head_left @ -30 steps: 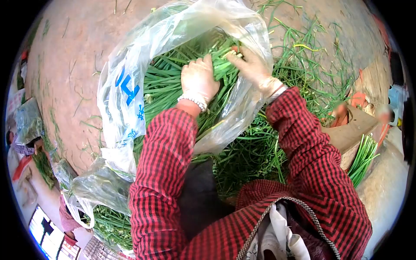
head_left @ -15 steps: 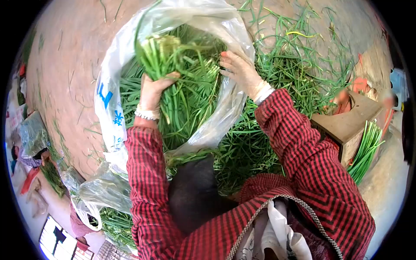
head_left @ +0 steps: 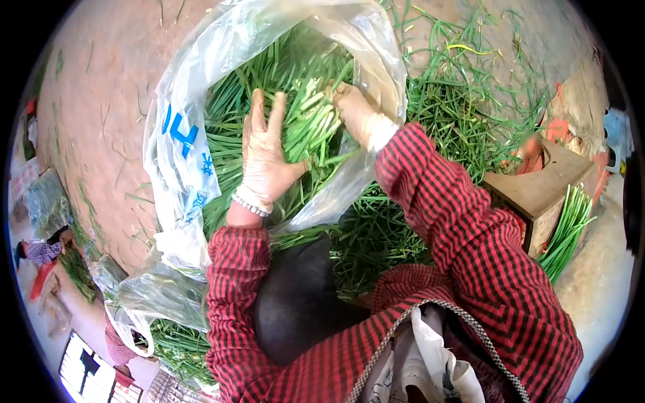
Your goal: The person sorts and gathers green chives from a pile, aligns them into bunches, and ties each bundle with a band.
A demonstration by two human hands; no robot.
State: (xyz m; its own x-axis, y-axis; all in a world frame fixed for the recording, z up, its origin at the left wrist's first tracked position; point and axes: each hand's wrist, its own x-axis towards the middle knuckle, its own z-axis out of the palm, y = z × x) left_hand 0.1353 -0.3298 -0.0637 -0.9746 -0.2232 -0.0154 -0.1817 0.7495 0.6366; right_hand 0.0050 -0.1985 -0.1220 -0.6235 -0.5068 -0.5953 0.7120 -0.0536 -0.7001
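Note:
A clear plastic bag (head_left: 168, 87) with blue print stands wide-mouthed before me, filled with long green leaves. Inside its mouth lies a bundle of chive-like green stalks (head_left: 316, 124), pale cut ends upward. My left hand (head_left: 269, 158), in a thin pale glove with a beaded bracelet at the wrist, is spread along the bundle's left side, thumb against the stalks. At the right, my gloved right hand (head_left: 359, 117) has its fingers curled around stalk ends near the bag's inner wall. Its fingertips are partly hidden among the stalks.
Loose greens (head_left: 450, 114) cover the floor right of the bag. A wooden stand (head_left: 537, 178) has a bunch of green stalks (head_left: 568, 228) beside it. Another plastic bag (head_left: 161, 295) with greens sits at lower left. Other people are partly visible at the left edge.
My left hand has let go of the bundle and spread its fingers. The bundle is lower, inside the bag, and my right hand has closed in on it from the right.

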